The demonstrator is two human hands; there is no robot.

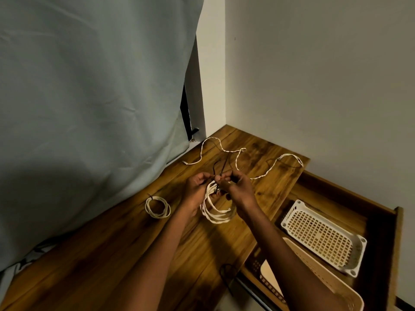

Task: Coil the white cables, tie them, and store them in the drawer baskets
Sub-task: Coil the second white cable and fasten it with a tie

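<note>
Both hands meet above the wooden table [125,250], fingers curled. The left hand [197,187] and the right hand [235,187] each pinch a thin dark tie [219,176] at the top of a coil of white cable [216,212], which hangs in loops below and between the hands. How the tie passes around the coil is hidden by the fingers, and its loose ends stand up as faint dark lines that are hard to follow against the wood.

Just left of the left wrist a finished coil [157,207] lies flat on the table, with a small dark tie at its top. Beyond the hands a loose white cable [226,151] snakes across the far end of the table; a second stretch [278,162] curves near the table's right edge, and whether the two join cannot be told.

To the right an open drawer [381,221] holds a white basket [323,236] and, nearer, a beige basket [314,286], partly covered by the right forearm and cut off by the bottom edge. A dark cord [226,277] loops at the table's front edge, dim and unclear. A grey cloth [89,108] hangs on the left, hiding what is behind it. No writing can be read anywhere.
</note>
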